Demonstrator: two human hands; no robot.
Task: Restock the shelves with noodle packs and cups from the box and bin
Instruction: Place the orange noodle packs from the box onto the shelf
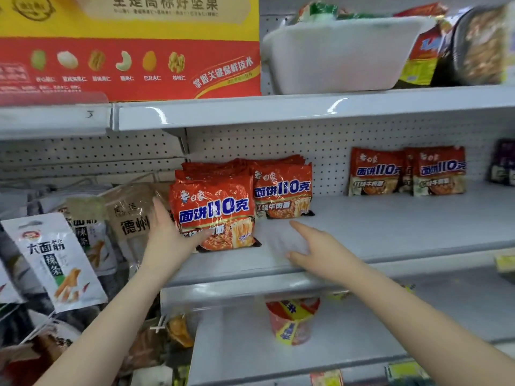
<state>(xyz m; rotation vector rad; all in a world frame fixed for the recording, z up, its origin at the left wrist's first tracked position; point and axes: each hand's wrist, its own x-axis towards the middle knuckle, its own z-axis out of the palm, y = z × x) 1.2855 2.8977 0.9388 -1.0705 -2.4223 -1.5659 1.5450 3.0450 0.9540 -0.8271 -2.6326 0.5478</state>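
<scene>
The left hand (167,240) rested against the front red noodle pack (214,215) on the middle shelf (390,227), its fingers straight along the pack's left edge and its thumb laid across the lower front; its grip was loose, touching rather than clasping the pack. That pack stood upright at the head of a row of like packs running back toward the pegboard (334,140). Just beside it to the right stood a second row of noodle packs (281,190), set a little further back and touching the first row.

The right hand (315,252) was spread flat, palm down, over the bare shelf just right of the front pack, fingers straight and holding nothing, its grip fully open. Whether the palm touched the shelf could not be told.

Further right on the same shelf, well apart from the two rows, two more packs (407,171) of the same kind leaned upright against the pegboard. A dark packet (503,162) showed at the far right edge.

On the lower shelf (362,330) stood a single noodle cup (292,321), blurred. On the upper shelf (278,110) sat a large red and yellow carton (131,45) at left and a white bin (340,54) holding snack bags at right. Left of the shelves hung white snack pouches (58,263).
</scene>
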